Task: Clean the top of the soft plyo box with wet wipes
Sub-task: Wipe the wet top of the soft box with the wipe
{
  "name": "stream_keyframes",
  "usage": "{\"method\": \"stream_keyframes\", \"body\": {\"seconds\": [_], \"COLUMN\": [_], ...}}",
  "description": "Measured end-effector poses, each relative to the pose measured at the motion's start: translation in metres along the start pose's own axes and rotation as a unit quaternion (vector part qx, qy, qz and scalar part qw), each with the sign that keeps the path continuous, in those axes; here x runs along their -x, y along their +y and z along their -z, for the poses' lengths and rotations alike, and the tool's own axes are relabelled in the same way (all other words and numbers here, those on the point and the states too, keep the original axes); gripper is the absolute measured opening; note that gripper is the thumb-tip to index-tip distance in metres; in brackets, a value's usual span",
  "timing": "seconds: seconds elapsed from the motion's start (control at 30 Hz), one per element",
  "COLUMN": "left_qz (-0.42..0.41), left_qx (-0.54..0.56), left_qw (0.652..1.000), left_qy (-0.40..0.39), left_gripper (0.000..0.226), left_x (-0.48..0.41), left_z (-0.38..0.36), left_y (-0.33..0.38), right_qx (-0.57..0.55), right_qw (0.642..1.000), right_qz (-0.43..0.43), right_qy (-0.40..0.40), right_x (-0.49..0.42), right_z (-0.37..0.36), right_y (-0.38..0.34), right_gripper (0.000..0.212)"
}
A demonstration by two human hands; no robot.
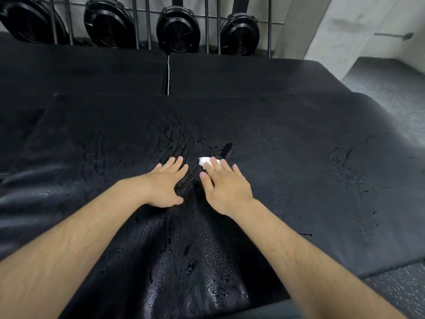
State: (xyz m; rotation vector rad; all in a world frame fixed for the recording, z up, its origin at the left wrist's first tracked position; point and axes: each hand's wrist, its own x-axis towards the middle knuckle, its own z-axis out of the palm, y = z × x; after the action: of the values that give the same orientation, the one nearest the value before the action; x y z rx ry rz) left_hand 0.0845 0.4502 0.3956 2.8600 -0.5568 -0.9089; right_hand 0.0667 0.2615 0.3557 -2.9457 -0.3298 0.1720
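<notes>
1. The right hand (pixel 226 191) is laid flat on top of the soft plyo box (pixel 299 169). Its fingers (pixel 220 166) are kept straight and a little apart, and one white wet wipe (pixel 204 161) is pressed down under the fingertips.
2. The wet wipe is seen near the middle of the box top, at 11 o'clock from the right hand. Part of it is hidden under the fingers.
3. The left hand (pixel 164 185) is laid palm down on the box top, at 9 o'clock from the right hand. Its fingers are spread wide, and nothing is held.
4. Two hands and one wipe are counted.
5. Both bare arms are stretched out from 6 o'clock toward 12 o'clock. The hands are near each other but apart.
6. The box top is black, and shiny wet marks are seen around the hands.
7. Four round black fans (pixel 178 31) are lined up at 12 o'clock, with metal bars (pixel 148 21) among them. Two black pads (pixel 92 65) are seen between the fans and the box. A grey speckled floor (pixel 391 88) is seen at 3 o'clock.
</notes>
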Motion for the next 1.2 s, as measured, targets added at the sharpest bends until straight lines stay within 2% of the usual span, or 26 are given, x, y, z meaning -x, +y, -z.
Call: {"method": "stream_keyframes", "body": {"seconds": [0.07, 0.2, 0.3, 0.37, 0.5, 0.6, 0.67, 0.73, 0.83, 0.97, 1.2], "left_qz": [-0.002, 0.009, 0.011, 0.010, 0.000, 0.005, 0.010, 0.014, 0.023, -0.019, -0.046], "left_qx": [-0.004, -0.021, -0.020, -0.002, 0.028, 0.019, 0.013, 0.017, 0.041, 0.095, 0.101], "left_qw": [1.000, 1.000, 1.000, 1.000, 0.999, 1.000, 1.000, 1.000, 0.998, 0.993, 0.989], "left_qy": [-0.005, -0.017, -0.007, 0.002, 0.017, 0.017, 0.012, 0.013, 0.033, 0.062, 0.100], "left_gripper": [0.092, 0.093, 0.094, 0.094, 0.095, 0.095, 0.095, 0.095, 0.087, 0.067, 0.062], "left_x": [-0.001, -0.005, -0.006, -0.004, -0.001, -0.002, -0.003, -0.002, 0.008, 0.026, 0.029], "left_z": [0.001, 0.002, 0.003, 0.002, -0.001, -0.002, -0.002, -0.002, -0.003, -0.032, -0.059], "left_y": [-0.001, 0.002, 0.005, 0.004, -0.001, 0.002, 0.004, 0.007, 0.014, 0.018, 0.010], "right_qx": [0.002, -0.006, 0.014, 0.021, 0.038, 0.039, 0.022, 0.016, 0.015, 0.015, 0.013], "right_qw": [0.999, 0.999, 1.000, 0.999, 0.999, 0.997, 0.996, 0.997, 0.998, 0.997, 0.996], "right_qz": [0.017, 0.037, -0.004, -0.027, 0.012, 0.060, 0.066, 0.060, 0.050, 0.075, 0.084], "right_qy": [0.030, -0.017, 0.002, -0.012, 0.005, -0.010, -0.051, -0.051, -0.017, -0.011, 0.014], "right_x": [0.017, 0.040, -0.009, -0.032, 0.010, 0.071, 0.065, 0.040, 0.023, 0.070, 0.068], "right_z": [0.000, -0.007, 0.000, 0.011, 0.005, -0.008, -0.009, -0.010, -0.008, -0.019, -0.021], "right_y": [-0.010, -0.017, 0.012, 0.026, 0.002, -0.022, -0.014, -0.002, -0.004, -0.026, -0.026], "right_gripper": [0.058, 0.078, 0.062, 0.057, 0.058, 0.074, 0.084, 0.088, 0.081, 0.075, 0.075]}}
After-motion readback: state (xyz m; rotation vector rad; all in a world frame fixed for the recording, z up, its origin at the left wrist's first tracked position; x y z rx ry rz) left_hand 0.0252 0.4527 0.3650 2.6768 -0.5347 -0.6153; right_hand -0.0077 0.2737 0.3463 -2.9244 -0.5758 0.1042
